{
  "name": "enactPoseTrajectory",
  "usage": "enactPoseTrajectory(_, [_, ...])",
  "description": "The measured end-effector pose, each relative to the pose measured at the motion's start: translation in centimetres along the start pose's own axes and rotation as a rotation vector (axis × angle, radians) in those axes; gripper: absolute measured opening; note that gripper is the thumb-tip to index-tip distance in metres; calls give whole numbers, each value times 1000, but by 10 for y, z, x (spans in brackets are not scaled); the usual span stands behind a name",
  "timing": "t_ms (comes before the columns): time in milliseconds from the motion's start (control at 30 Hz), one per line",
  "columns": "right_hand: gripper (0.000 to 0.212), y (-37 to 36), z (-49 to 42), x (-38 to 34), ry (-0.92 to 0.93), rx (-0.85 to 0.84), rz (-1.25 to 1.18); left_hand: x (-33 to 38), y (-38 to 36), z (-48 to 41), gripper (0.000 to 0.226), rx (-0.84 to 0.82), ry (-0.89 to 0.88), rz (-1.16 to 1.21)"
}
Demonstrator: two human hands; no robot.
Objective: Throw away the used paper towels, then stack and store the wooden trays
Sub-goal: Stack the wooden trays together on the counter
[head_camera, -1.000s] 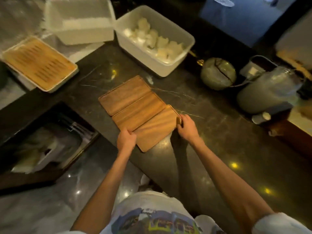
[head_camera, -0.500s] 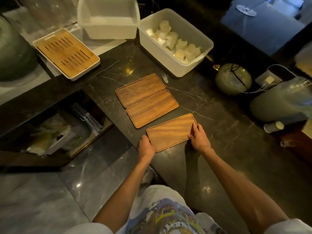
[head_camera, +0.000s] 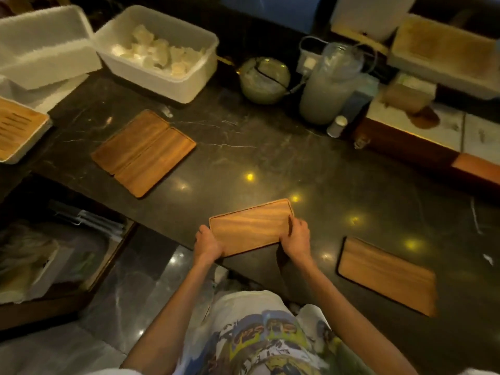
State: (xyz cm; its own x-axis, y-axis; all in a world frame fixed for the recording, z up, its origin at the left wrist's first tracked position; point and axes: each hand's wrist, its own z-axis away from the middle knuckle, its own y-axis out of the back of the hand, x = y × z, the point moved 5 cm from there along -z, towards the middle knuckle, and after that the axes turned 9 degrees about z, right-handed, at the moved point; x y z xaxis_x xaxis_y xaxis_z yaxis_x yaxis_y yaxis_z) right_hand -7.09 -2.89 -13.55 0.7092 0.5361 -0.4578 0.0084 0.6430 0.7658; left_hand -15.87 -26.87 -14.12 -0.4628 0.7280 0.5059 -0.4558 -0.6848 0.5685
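Note:
A wooden tray (head_camera: 250, 226) is at the near edge of the dark marble counter (head_camera: 297, 163). My left hand (head_camera: 207, 243) grips its left end and my right hand (head_camera: 296, 238) grips its right end. Two more wooden trays (head_camera: 143, 152) lie side by side, touching, at the left middle of the counter. Another wooden tray (head_camera: 387, 274) lies to the right of my hands near the counter's front edge. A white tub (head_camera: 189, 82) holding crumpled white paper towels (head_camera: 159, 54) stands at the back.
An empty white tub (head_camera: 40, 47) and a slatted wooden tray in a white frame (head_camera: 19, 128) sit at the far left. A round green pot (head_camera: 265, 79), a tall jar (head_camera: 330, 85) and a small bottle (head_camera: 336, 125) stand at the back. An open bin (head_camera: 54, 255) lies below left.
Both hands have carried the near tray to the right along the counter's front edge, away from the other two. The view has swung right, revealing another tray on the right.

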Motion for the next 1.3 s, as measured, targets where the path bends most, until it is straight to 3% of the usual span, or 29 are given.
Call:
enactPoseTrajectory(133, [44, 29, 16, 58, -208, 2, -432, -2, -20, 16, 42, -133, 37, -9])
enactPoseTrajectory(233, [38, 57, 29, 102, -229, 24, -623, 7, -38, 33, 22, -197, -22, 15])
enactPoseTrajectory(433, [35, 99, 73, 209, -306, 46, -746, 58, -110, 73, 16, -270, -151, -25])
enactPoseTrajectory(700, [40, 123, 149, 337, -516, 176, -864, 110, -222, 143, 16, -529, -278, -169])
enactPoseTrajectory(833, [37, 134, 151, 354, -531, 204, -886, 122, -246, 151, 17, -517, -320, -190])
enactPoseTrajectory(1100, [43, 158, 100, 340, -459, 228, -824, 150, -259, 139, 19, -329, -424, -313])
enactPoseTrajectory(1300, [46, 156, 87, 338, -417, 246, -773, 158, -264, 137, 27, -316, -474, -355])
